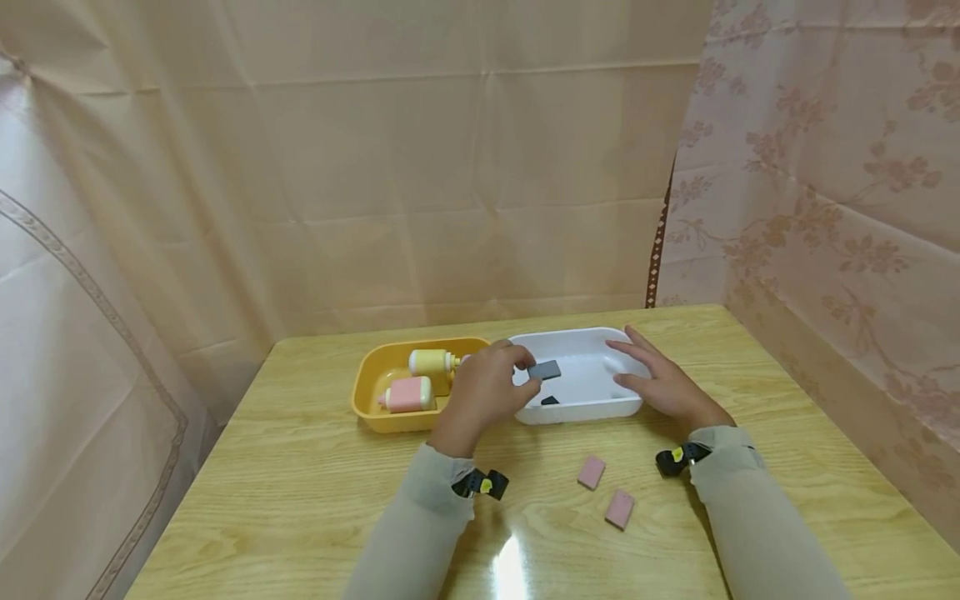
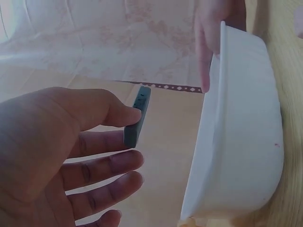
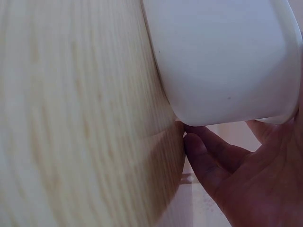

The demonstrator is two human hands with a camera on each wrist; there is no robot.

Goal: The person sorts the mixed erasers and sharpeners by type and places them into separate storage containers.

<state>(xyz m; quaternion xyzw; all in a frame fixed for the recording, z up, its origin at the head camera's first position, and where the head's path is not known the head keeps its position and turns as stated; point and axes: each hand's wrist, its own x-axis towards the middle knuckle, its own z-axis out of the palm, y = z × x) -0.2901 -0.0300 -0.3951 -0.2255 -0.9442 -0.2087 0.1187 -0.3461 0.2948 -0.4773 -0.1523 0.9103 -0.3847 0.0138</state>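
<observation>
My left hand (image 1: 487, 387) pinches a small dark grey rectangular block (image 1: 545, 369) between thumb and index finger. The block is held over the left part of a white tray (image 1: 577, 410). In the left wrist view the block (image 2: 137, 117) stands on edge in the pinch, apart from the tray wall (image 2: 246, 127), with the other fingers loosely bent. At the tray's right end my right hand (image 1: 667, 387) holds the rim, thumb and a finger reaching over it. The right wrist view shows other fingers (image 3: 208, 161) against the outside. A small dark piece (image 1: 550, 401) lies inside the tray.
A yellow tray (image 1: 397, 423) adjoins on the left, holding a yellow-and-white bottle (image 1: 431, 361) and a pink-and-white bottle (image 1: 408, 394). Two pink blocks (image 1: 592, 472) lie on the wooden table (image 1: 300, 500) in front. Curtains (image 1: 450, 167) hang behind.
</observation>
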